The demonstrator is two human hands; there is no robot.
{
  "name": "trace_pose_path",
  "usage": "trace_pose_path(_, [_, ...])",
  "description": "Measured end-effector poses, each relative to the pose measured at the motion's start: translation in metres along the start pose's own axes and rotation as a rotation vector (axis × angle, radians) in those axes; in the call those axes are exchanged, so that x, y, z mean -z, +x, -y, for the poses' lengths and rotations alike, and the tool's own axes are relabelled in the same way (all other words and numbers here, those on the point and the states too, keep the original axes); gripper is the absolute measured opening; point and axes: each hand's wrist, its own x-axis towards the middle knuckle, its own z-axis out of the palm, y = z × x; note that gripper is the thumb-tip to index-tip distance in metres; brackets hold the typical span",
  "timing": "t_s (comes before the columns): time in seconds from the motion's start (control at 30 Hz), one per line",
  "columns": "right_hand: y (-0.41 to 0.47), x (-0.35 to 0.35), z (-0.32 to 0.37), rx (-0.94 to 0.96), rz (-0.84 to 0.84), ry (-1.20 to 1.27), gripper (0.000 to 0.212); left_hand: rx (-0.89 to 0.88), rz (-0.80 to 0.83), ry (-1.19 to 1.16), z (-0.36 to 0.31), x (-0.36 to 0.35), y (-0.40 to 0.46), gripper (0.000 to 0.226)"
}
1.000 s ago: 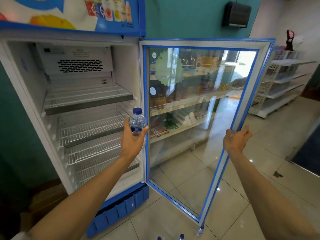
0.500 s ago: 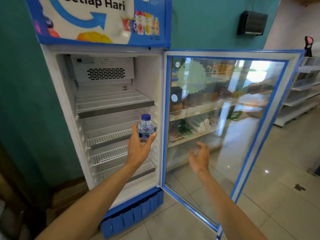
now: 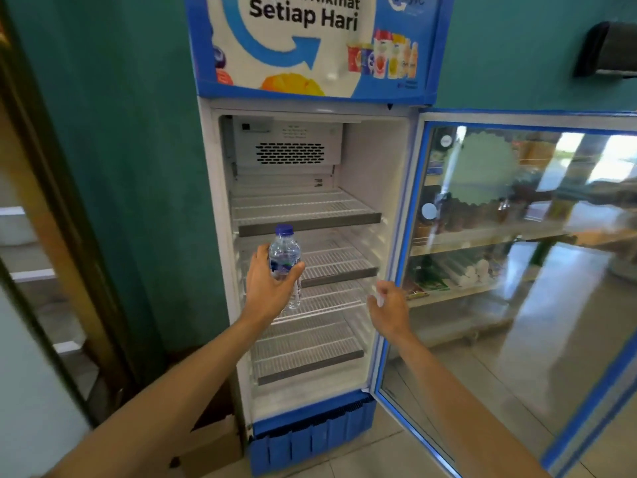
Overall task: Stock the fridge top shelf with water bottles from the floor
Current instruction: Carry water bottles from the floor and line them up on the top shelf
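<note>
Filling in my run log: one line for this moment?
left hand holds water bottle | right hand free | top shelf unstocked | door open

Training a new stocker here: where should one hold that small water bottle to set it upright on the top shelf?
Grip the water bottle round its labelled middle, as the left hand does, coming from its near side. It stands upright with its blue cap free, and leaving the base clear probably lets it settle flat on the wire top shelf.

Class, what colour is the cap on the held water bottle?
Blue, seen in the head view: the cap tops the water bottle.
</note>
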Motion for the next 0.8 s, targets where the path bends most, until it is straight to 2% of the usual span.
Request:
trace_pose_path(0.1, [0.030, -0.025, 0.018, 0.040, 0.040, -0.013, 0.032, 0.018, -0.011, 0.029, 0.011, 0.012, 0.024, 0.071])
trace_pose_path(0.23, [0.076, -0.058, 0.039, 0.060, 0.124, 0.010, 0.037, 0.032, -0.027, 0.029, 0.025, 0.014, 0.063, 0.059])
trace_pose_path(0.33, [0.118, -0.080, 0.051, 0.127, 0.157, -0.011, 0.039, 0.033, -0.049, 0.017, 0.032, 0.009, 0.100, 0.058])
trace_pose_path(0.47, [0.182, -0.102, 0.066, 0.247, 0.200, -0.016, 0.041, 0.015, -0.076, -0.044, 0.037, -0.005, 0.155, 0.069])
trace_pose_path(0.8, [0.332, -0.142, 0.089, 0.365, 0.246, -0.036, 0.043, 0.057, -0.163, 0.076, 0.060, -0.033, 0.290, 0.066])
